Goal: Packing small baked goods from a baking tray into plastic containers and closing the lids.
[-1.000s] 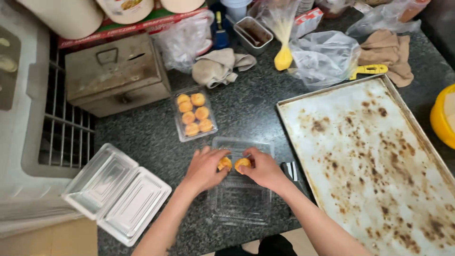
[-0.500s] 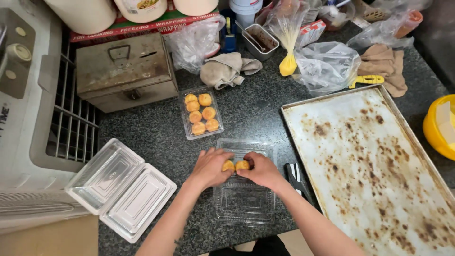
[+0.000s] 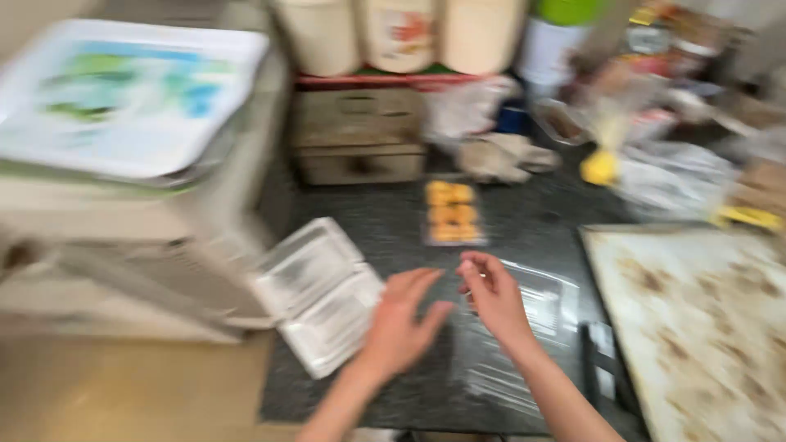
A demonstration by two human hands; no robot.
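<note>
- The left hand is hovering low over the dark stone counter, with the fingers spread wide and nothing in it.
- The right hand is floating just beside it, over the near end of a clear plastic tray; the fingers are loosely curled and it seems to be holding nothing, but the picture is strongly blurred, so I cannot be sure.
- The clear plastic tray is lying flat on the counter, under and behind the right hand, and I cannot tell if something is sitting inside it.
- An open clear clamshell box is lying to the left of the left hand, near the edge of the counter, with both halves facing up.
- A large stained baking sheet is taking the right side of the counter, well apart from the hands.
- Farther back, a small clear pack of orange-yellow pastries is resting on the counter, beyond both hands.
- Behind it, a grey metal box is standing against the back, with a crumpled beige cloth and some plastic bags to its right.
- A row of pale tubs is standing at the very back.
</note>
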